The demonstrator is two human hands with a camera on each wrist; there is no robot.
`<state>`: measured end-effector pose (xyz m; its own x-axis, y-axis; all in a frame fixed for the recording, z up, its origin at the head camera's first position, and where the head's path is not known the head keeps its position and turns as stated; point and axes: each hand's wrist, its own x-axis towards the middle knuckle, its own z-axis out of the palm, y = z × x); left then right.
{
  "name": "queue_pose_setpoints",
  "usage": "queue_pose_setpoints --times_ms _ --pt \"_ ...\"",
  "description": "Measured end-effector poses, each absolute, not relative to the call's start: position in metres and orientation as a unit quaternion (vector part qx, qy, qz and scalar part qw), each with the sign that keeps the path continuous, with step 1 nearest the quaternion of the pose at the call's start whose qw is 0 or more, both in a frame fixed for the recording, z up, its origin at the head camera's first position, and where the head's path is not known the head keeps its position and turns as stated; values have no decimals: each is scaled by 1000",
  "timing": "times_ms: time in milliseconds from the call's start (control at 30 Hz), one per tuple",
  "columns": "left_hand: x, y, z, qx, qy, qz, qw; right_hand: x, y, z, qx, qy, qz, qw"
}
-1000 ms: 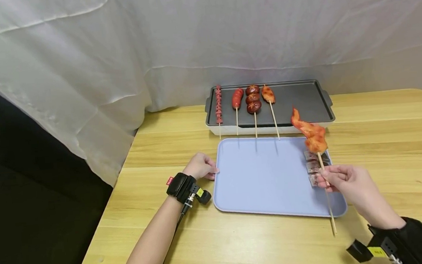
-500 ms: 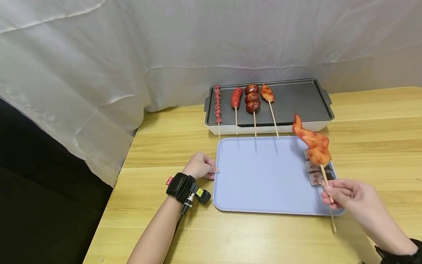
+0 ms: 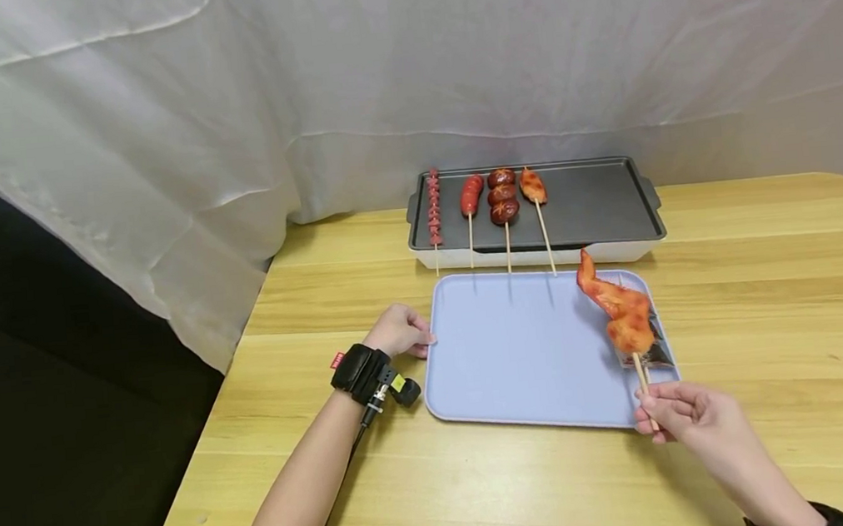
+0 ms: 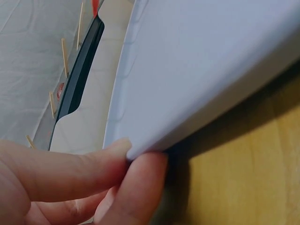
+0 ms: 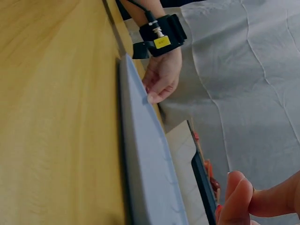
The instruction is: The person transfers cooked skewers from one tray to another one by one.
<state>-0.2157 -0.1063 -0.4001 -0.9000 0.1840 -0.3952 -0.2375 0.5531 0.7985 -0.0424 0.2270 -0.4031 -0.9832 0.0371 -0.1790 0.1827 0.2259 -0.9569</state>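
Observation:
My right hand (image 3: 651, 407) pinches the wooden stick of a chicken wing skewer (image 3: 618, 309) near the front right corner of a pale blue tray (image 3: 520, 355). The orange wing hangs tilted over the tray's right side, above a brown meat skewer (image 3: 655, 353) lying there. My left hand (image 3: 421, 345) pinches the tray's left rim. In the left wrist view my fingers (image 4: 112, 164) clamp the tray (image 4: 211, 70) edge from above and below. The right wrist view shows my fingertips (image 5: 239, 197), the tray (image 5: 145, 159) edge-on, and my left hand (image 5: 161, 79) beyond.
A dark grill pan (image 3: 596, 197) stands behind the tray, holding a skewer of small red pieces (image 3: 434, 207), a sausage (image 3: 471, 194), mushrooms (image 3: 503, 196) and an orange piece (image 3: 533, 185). A white cloth hangs behind the wooden table (image 3: 769, 283). The table's left edge drops into darkness.
My right hand has drawn back toward me and lowered the wing skewer closer to the tray's right side. The left hand has stayed on the rim.

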Motion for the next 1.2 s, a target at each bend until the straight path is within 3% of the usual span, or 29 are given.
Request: queue_pose_setpoints --times_ms 1200 --pt "-216 -106 -400 -21 851 474 226 -44 190 -411 110 782 -608 85"
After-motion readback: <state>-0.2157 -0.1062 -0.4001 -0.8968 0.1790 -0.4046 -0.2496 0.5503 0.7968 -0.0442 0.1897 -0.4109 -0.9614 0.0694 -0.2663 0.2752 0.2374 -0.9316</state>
